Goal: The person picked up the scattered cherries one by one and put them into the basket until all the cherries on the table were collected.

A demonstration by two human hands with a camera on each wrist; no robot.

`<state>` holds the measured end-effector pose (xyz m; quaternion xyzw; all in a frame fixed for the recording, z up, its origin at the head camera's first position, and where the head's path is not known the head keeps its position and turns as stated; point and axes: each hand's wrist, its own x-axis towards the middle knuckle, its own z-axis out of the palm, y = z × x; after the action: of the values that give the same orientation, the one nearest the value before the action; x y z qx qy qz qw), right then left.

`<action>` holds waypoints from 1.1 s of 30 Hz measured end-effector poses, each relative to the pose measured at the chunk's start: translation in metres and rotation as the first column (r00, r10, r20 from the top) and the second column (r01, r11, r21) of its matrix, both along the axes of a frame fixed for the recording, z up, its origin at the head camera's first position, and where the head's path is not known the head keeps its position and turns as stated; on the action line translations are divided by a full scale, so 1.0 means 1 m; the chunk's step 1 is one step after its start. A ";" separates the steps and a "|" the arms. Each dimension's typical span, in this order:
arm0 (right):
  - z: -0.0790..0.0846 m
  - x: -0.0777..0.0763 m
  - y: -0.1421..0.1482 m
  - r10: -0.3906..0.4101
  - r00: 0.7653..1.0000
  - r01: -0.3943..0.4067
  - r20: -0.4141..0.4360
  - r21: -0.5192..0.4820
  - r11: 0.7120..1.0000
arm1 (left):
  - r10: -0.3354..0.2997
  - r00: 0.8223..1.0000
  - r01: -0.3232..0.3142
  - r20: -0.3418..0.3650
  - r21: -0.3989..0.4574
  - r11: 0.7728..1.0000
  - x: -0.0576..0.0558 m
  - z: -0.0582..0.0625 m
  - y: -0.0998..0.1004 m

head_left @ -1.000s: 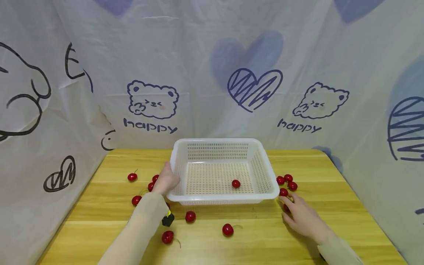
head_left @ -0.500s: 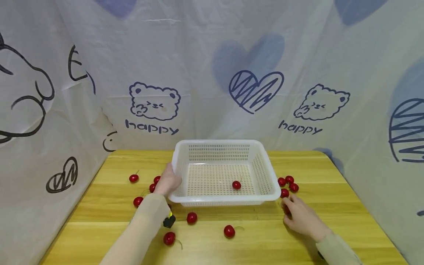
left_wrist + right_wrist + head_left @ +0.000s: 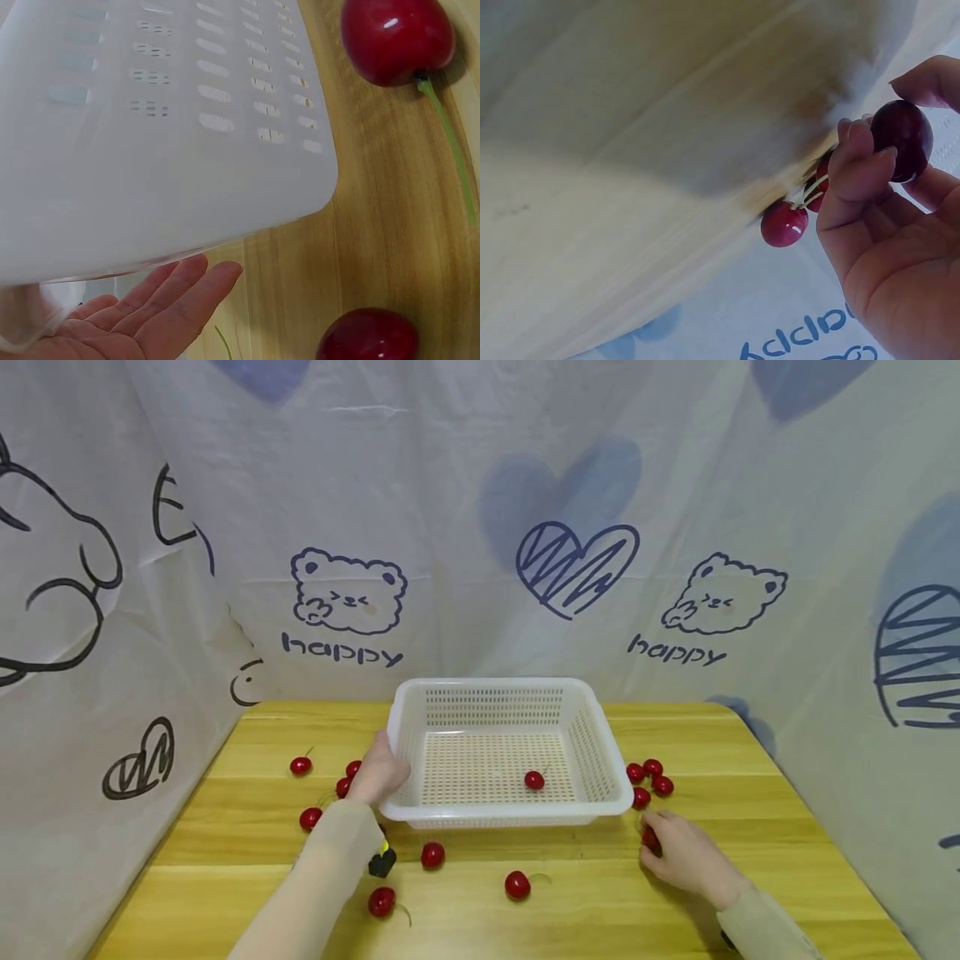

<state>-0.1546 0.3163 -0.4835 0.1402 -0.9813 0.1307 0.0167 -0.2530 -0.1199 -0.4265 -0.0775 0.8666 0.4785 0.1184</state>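
At the left end of a white plastic basket (image 3: 510, 811), my left hand (image 3: 381, 772) grips the rim. In the left wrist view, its thumb goes over the rim while the fingers (image 3: 176, 311) extend along the outside wall. My right hand (image 3: 692, 858) is low beside the basket's front right corner. It pinches a dark red cherry (image 3: 904, 141) between thumb and fingertips, as the right wrist view shows. Just beyond that hand lies a small cluster of cherries (image 3: 662, 786). One cherry (image 3: 534, 780) with a stem rests on the basket floor.
Several cherries lie left of the basket, among them one far left cherry (image 3: 301, 766), partly behind the left forearm. In front are a middle cherry (image 3: 432, 856), a stemmed cherry (image 3: 517, 885) and another (image 3: 382, 902). A printed cloth (image 3: 465, 527) surrounds the wooden table (image 3: 600, 918).
The right fingers, earlier reaching toward the cherries by the basket corner, have drawn back slightly and closed round one cherry. The left hand and basket stay in place.
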 end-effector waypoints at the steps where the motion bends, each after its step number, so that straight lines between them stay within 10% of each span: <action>1: 0.001 0.000 0.000 0.000 1.000 0.000 0.001 -0.002 1.000 | 0.000 1.000 0.000 0.002 0.001 1.000 0.000 0.000 0.000; 16: 0.019 -0.004 0.003 -0.018 0.999 0.024 0.040 -0.143 0.990 | -0.001 1.000 0.001 0.012 -0.003 1.000 -0.001 -0.001 0.000; 33: 0.057 -0.020 0.005 -0.030 0.993 0.011 -0.110 -0.167 0.986 | -0.005 1.000 0.005 0.003 -0.018 1.000 -0.002 -0.002 0.000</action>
<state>-0.1743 0.3213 -0.4266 0.1353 -0.9659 0.2038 0.0850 -0.2548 -0.1201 -0.4282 -0.0770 0.8709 0.4702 0.1205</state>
